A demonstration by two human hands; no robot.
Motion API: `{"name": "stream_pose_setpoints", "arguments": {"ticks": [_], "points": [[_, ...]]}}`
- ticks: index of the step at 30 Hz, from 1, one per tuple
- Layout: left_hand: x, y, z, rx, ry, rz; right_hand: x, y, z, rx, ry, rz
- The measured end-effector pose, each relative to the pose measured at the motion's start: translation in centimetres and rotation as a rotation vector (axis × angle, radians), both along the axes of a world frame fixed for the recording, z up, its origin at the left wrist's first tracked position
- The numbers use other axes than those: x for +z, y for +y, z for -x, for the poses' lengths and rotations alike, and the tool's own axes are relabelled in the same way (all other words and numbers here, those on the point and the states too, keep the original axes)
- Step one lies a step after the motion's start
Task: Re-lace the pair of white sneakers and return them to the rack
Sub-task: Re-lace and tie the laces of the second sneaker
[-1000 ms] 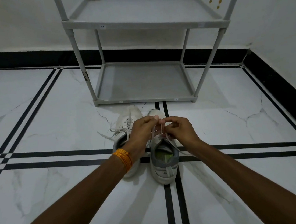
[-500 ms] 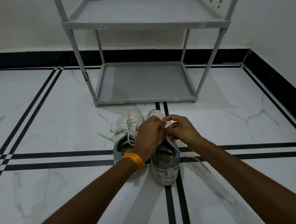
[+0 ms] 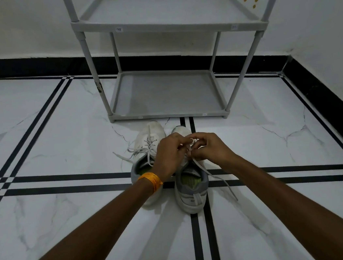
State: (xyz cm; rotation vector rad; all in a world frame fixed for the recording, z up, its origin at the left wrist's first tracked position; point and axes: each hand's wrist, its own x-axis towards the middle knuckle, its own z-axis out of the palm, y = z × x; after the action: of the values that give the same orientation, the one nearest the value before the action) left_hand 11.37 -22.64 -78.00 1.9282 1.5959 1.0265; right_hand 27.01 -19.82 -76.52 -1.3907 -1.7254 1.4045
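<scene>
Status: lacing in progress, 2 sneakers on the floor (image 3: 50, 237), rack (image 3: 166, 92) holds nothing on either visible shelf.

Left sneaker (image 3: 149, 141): just left of the left hand (image 3: 170, 155), partly under its wrist. Lace crossed through the eyelets, ends lying loose out to the left, no bow visible. Judged laced but untied.

Left hand: fingers closed in a pinch on the lace (image 3: 189, 149) of the right sneaker, at the tongue. Orange band (image 3: 151, 179) on that wrist.

Right sneaker (image 3: 192, 191): directly under both hands, heel toward the person. 1 free lace end trails from below the right hand to the floor on the right. How many eyelets are threaded cannot be told; the hands cover them.

Right hand (image 3: 209, 148): fingers curled shut on the same lace, fingertips nearly meeting the left hand's.

Orientation: both sneakers upright on their soles, side by side, touching or nearly so. Long axes run away from the person, toes toward the rack just beyond the hands.

Left to do (judgement): finish and tie the right sneaker, tie the left, shelve both.
</scene>
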Motion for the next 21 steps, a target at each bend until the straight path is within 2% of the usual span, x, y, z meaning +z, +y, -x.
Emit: {"name": "stream_pose_setpoints", "arguments": {"ticks": [9, 15, 21], "points": [[0.7, 0.1, -0.2, 0.095, -0.027, 0.031, 0.3, -0.2, -0.2, 0.027, 0.017, 0.019], [0.2, 0.3, 0.3, 0.13, -0.226, 0.099, 0.4, -0.1, 0.1, 0.029, 0.009, -0.003], [-0.6, -0.3, -0.4, 0.157, -0.089, 0.034, 0.3, -0.4, 0.3, 0.024, -0.01, -0.029]]}}
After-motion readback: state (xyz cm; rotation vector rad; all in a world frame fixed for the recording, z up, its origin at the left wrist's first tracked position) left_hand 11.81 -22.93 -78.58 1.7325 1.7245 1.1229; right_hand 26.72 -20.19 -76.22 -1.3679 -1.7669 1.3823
